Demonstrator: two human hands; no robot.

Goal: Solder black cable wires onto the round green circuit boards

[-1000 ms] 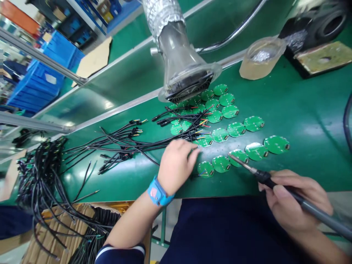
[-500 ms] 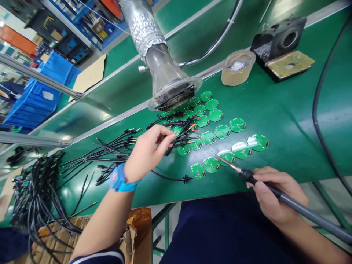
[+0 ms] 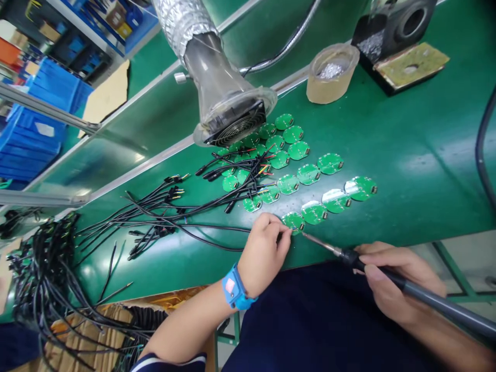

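Observation:
My left hand (image 3: 267, 250), with a blue band on its wrist, is closed in a pinch at the near left edge of a round green circuit board (image 3: 293, 222). A black cable (image 3: 228, 228) runs into its grip; the cable's end is hidden by the fingers. A second black cable (image 3: 217, 247) also passes under this hand. My right hand (image 3: 399, 281) is wrapped around the handle of a soldering iron (image 3: 349, 257). The iron's tip points left and sits close to the board's lower edge, by my left fingertips; whether it touches cannot be told.
More green boards (image 3: 336, 200) lie in rows, some under loose cables (image 3: 248, 175). A fume extractor (image 3: 236, 116) hangs over the back rows. Behind stand a tape roll (image 3: 331, 75) and an iron stand (image 3: 403, 31). A cable bundle (image 3: 46, 268) drapes over the left edge.
My left hand has moved right and nearer, from the cable ends to the front row board. The iron's tip has shifted slightly left and down. The view has shifted a little.

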